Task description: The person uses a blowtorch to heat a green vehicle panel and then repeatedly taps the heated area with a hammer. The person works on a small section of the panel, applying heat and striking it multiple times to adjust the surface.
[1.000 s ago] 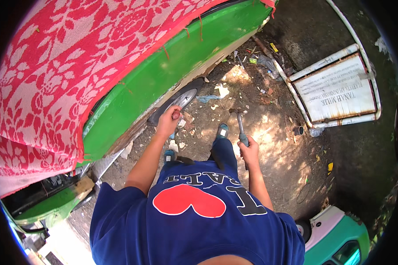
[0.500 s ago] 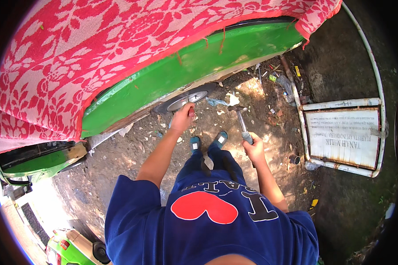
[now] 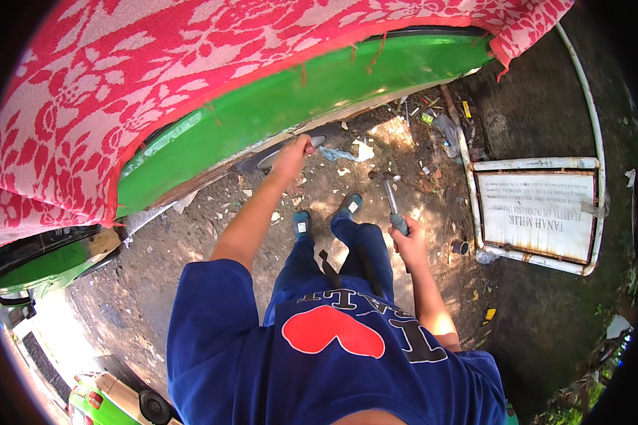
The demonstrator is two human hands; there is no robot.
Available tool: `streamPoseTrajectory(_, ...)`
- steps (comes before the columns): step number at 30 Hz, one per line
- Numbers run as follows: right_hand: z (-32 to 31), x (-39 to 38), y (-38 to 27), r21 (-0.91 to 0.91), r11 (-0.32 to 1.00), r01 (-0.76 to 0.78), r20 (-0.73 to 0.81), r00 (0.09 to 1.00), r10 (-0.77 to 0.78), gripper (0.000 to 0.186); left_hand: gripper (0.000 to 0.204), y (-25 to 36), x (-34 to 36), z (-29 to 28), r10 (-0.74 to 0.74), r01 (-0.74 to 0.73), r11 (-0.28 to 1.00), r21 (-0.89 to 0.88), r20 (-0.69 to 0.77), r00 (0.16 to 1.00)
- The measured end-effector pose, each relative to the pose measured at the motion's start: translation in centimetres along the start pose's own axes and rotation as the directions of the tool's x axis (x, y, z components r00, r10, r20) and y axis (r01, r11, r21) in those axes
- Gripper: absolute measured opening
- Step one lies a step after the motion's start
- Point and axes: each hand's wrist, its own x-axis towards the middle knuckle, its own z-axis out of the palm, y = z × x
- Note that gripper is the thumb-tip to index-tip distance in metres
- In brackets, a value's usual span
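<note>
Hammer [image 3: 392,200] clasped in right hand [image 3: 410,246], head [image 3: 385,176] beyond its fingers [image 3: 400,241], left hand [image 3: 291,157] closed round apparent reddish handle [image 3: 309,148], wheel [image 3: 269,161] just beside: tool-holding step, judged next to need steady control.

From where I stand, a red and pale flowered blanket [image 3: 85,106] spreads across the upper left. Over on the right leans a white sign [image 3: 535,212] with dark lettering, in a rust-stained pipe frame [image 3: 592,110]. A crumpled plastic bag [image 3: 486,257] sits against the frame's lower corner. On the sun-dappled dirt [image 3: 149,283], a pale blue rag [image 3: 337,153] lies beside a white scrap [image 3: 364,150], with a yellow scrap [image 3: 490,314] well apart. A bright green car [image 3: 88,398] shows at the lower left.
</note>
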Motion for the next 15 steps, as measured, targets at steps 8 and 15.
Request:
streamPoseTrajectory(8,3.7,9.4,0.2,-0.025,0.973,0.230,-0.057,0.971,-0.231,0.033,0.025,0.5,5.3,2.1,0.035,-0.033,0.993,0.116,-0.017,0.999)
streamPoseTrajectory(15,7.6,12.8,-2.4,0.320,0.916,0.241,0.003,0.967,-0.255,0.043,0.027,0.8,5.3,2.5,-0.075,0.070,0.993,0.097,0.053,0.996)
